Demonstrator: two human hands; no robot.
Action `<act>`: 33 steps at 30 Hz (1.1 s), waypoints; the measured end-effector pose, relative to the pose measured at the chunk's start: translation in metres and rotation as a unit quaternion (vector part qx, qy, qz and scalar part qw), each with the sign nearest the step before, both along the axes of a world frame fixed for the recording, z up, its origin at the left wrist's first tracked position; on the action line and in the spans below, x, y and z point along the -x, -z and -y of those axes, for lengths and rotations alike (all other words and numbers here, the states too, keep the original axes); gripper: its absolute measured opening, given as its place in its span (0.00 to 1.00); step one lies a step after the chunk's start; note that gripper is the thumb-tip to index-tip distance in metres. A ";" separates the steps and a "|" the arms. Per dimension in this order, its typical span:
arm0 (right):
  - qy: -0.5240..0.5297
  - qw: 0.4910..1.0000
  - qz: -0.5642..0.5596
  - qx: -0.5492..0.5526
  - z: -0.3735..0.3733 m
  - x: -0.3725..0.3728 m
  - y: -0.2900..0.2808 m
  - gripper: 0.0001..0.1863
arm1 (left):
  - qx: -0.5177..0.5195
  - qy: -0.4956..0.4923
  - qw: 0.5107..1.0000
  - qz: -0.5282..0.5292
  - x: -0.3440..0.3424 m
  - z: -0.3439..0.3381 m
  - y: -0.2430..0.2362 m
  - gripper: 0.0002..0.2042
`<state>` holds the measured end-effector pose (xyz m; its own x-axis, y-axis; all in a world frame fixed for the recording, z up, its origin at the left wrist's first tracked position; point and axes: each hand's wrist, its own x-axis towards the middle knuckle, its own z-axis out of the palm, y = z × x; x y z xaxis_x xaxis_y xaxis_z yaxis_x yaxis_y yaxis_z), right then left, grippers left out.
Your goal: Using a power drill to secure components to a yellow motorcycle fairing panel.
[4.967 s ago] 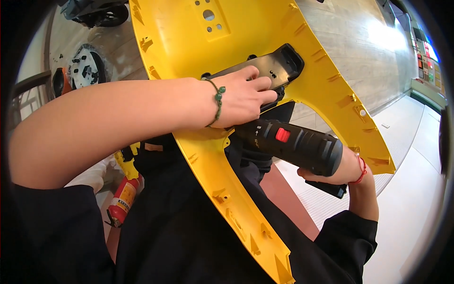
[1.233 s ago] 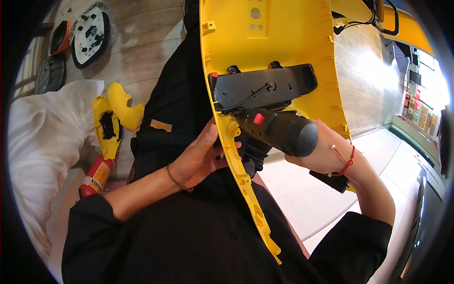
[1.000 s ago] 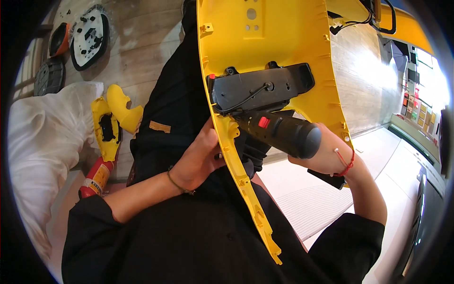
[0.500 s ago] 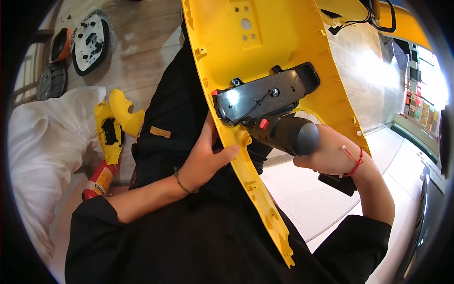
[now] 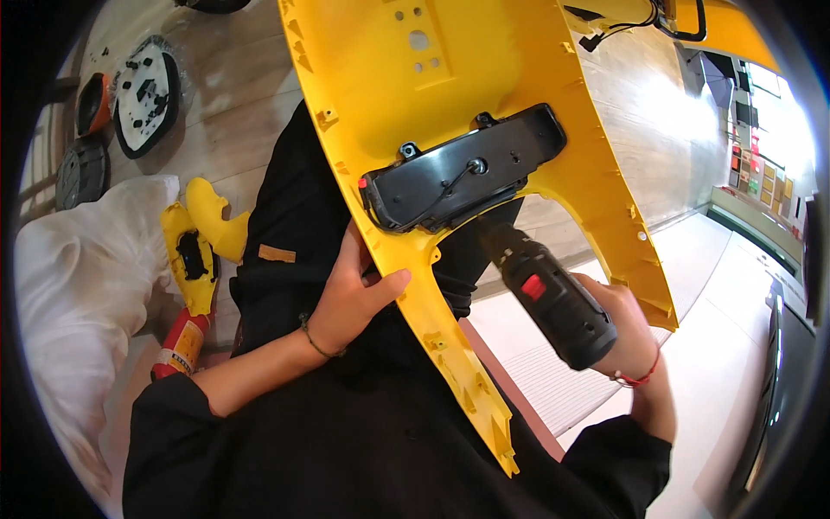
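Note:
Across my lap lies a large yellow plastic shell (image 5: pixel 484 78), its hollow inner side facing me. Fitted inside it is a long black plastic housing (image 5: pixel 458 169) with a thin black cable and a red bit at its left end. My left hand (image 5: pixel 356 294) grips the shell's left edge, thumb on top and fingers hidden beneath. With my right hand (image 5: pixel 629 324) I hold a black cordless drill (image 5: pixel 558 303) with a red switch. The drill's front end points up and left toward the housing, apart from it, over the shell's curved cutout.
At left, two smaller yellow parts (image 5: pixel 192 251) lie by a red cylinder (image 5: pixel 181 346) and white plastic sheeting (image 5: pixel 86 259). A tray-like black-rimmed part (image 5: pixel 147 99) with small black pieces rests on the wooden floor. Black cables (image 5: pixel 618 33) hang at top right.
My right hand has drawn the drill back from the housing, down and to the right, and turned it. The shell and my left hand have shifted slightly left in view.

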<state>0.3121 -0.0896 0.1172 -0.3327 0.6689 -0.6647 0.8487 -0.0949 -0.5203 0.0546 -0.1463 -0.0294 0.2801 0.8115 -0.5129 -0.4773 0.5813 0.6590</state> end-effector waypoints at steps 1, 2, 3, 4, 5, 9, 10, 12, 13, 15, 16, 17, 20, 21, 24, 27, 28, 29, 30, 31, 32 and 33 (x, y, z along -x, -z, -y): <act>0.003 1.000 0.002 -0.001 0.011 -0.006 0.006 0.23 | -0.001 0.003 1.000 0.002 0.001 0.000 0.000 0.34; 0.064 0.998 0.014 -0.005 0.021 -0.011 0.012 0.21 | -0.004 0.013 1.000 -0.013 0.001 0.000 0.000 0.33; 0.122 0.992 0.019 -0.008 0.032 -0.016 0.021 0.19 | -0.007 0.021 0.999 -0.033 0.004 0.001 -0.001 0.33; 0.149 0.988 0.017 -0.021 0.045 -0.022 0.029 0.17 | -0.008 0.018 0.999 -0.035 0.004 0.002 -0.002 0.32; 0.176 0.984 0.014 -0.035 0.059 -0.028 0.038 0.15 | -0.010 0.020 0.999 -0.037 0.006 0.001 -0.003 0.32; 0.358 0.934 -0.022 0.002 0.117 -0.054 0.077 0.11 | 0.051 0.038 0.998 0.005 0.003 -0.002 0.001 0.26; 0.365 0.931 -0.019 -0.005 0.125 -0.052 0.088 0.12 | 0.068 0.032 0.997 0.016 0.004 -0.001 0.005 0.25; 0.437 0.899 0.021 0.015 0.139 -0.050 0.107 0.09 | 0.083 0.033 0.996 0.026 0.003 -0.003 0.004 0.25; 0.440 0.897 0.051 0.004 0.153 -0.058 0.129 0.07 | 0.098 0.031 0.994 0.042 0.001 -0.006 0.001 0.24; 0.482 0.868 0.103 0.060 0.160 -0.055 0.155 0.09 | 0.114 0.033 0.992 0.045 0.002 -0.009 -0.003 0.24; 0.493 0.862 0.093 0.077 0.165 -0.057 0.166 0.10 | 0.113 0.039 0.992 0.039 0.002 -0.010 -0.004 0.24; 0.504 0.855 0.083 0.094 0.172 -0.060 0.181 0.11 | 0.112 0.045 0.992 0.032 0.003 -0.011 -0.005 0.24; 0.527 0.838 0.021 0.141 0.192 -0.069 0.221 0.13 | 0.092 0.066 0.994 -0.009 0.004 -0.010 -0.002 0.23; 0.538 0.827 -0.007 0.166 0.199 -0.071 0.232 0.13 | 0.089 0.076 0.993 -0.014 0.004 -0.008 0.001 0.23; 0.615 0.740 -0.090 0.256 0.218 -0.084 0.275 0.10 | 0.074 0.052 0.994 -0.058 0.001 -0.002 0.002 0.21; 0.659 0.655 -0.183 0.321 0.231 -0.092 0.301 0.09 | 0.080 0.044 0.994 -0.055 0.001 0.002 0.000 0.21; 0.669 0.637 -0.198 0.328 0.239 -0.094 0.312 0.10 | 0.081 0.040 0.994 -0.056 -0.002 0.002 -0.002 0.21; 0.680 0.618 -0.212 0.334 0.248 -0.096 0.323 0.11 | 0.079 0.052 0.994 -0.059 -0.003 0.003 -0.003 0.21; 0.701 0.594 -0.223 0.325 0.261 -0.099 0.339 0.14 | 0.081 0.049 0.993 -0.075 -0.003 0.003 -0.001 0.21; 0.711 0.584 -0.226 0.318 0.273 -0.097 0.350 0.14 | 0.084 0.049 0.992 -0.085 -0.004 0.003 0.001 0.21; 0.703 0.579 -0.257 0.323 0.285 -0.093 0.362 0.12 | 0.100 0.070 0.988 -0.093 0.003 0.005 0.009 0.22; 0.695 0.578 -0.281 0.323 0.293 -0.098 0.368 0.11 | 0.087 0.074 0.989 -0.094 0.001 0.006 0.013 0.22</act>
